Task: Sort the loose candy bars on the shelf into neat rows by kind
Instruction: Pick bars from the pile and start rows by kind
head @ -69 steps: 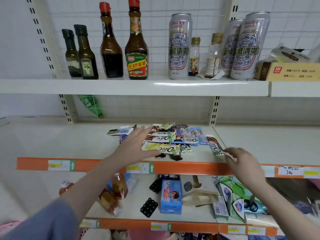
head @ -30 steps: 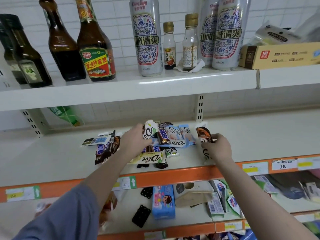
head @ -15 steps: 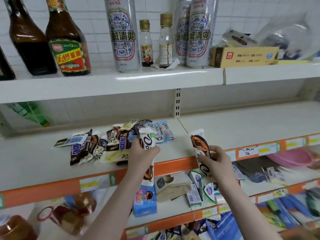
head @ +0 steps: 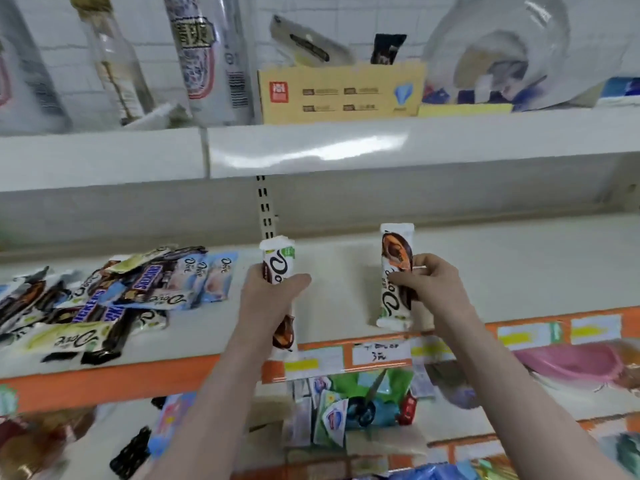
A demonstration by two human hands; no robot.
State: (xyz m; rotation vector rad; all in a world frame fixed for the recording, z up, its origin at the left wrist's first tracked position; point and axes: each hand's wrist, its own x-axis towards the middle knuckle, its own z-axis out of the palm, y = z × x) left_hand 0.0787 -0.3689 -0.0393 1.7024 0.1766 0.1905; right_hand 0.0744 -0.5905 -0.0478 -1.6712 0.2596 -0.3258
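White shop shelving fills the head view, with an orange price strip (head: 104,382) along the front edge of the middle shelf (head: 519,271). Over that shelf the left hand (head: 266,299) has its fingers and thumb curled round a white Dove bar (head: 278,268), gripping it about the middle so it stands roughly upright, its top end above the fingers and its lower end hanging down past the shelf edge. Well to the right of it, the right hand (head: 429,289) pinches a second white Dove bar (head: 394,275) along its right edge between thumb and fingers; this bar is also upright, with its bottom end at or just above the shelf near the front edge, though contact cannot be told. Both bars are apart from each other, with bare shelf between them. Left of the left hand lies the loose pile of candy bars (head: 114,296), overlapping at mixed angles: Snickers bars (head: 147,277), pale blue Dove packets (head: 214,275) and a yellowish Dove bar (head: 65,337). Above both hands, on the upper shelf, stand a tan cardboard box (head: 341,93), a tall can (head: 207,57) and a glass bottle (head: 114,64), all blurred
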